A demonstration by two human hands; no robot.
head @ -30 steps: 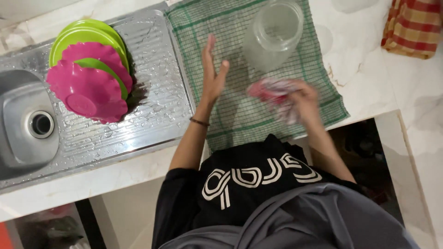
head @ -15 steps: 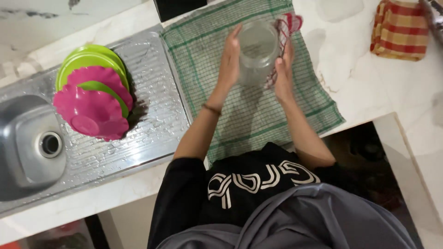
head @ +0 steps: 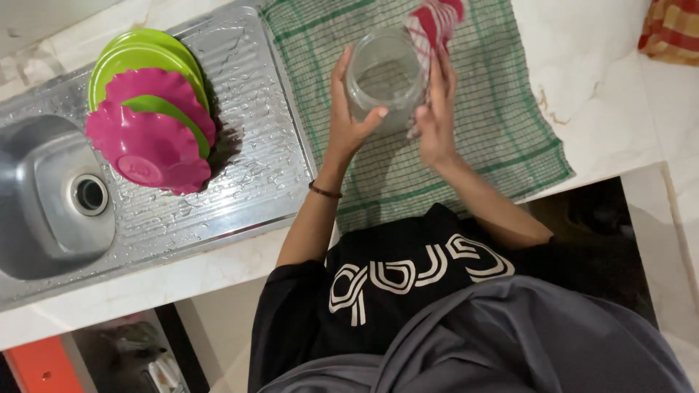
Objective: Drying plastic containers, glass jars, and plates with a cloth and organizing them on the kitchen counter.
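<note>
Where the left hand [head: 348, 120] was open a second ago, it now grips the clear jar [head: 384, 76], the right hand [head: 435, 120] pressing the red-checked cloth [head: 431, 22] against it.

The checked cloth [head: 673, 30] is cut off by the frame's top-right corner.

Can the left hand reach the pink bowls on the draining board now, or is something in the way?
Probably not at once: the left hand grips the clear jar, so it is occupied. The path itself looks free, since only bare wet draining board lies between it and the pink bowls.
</note>
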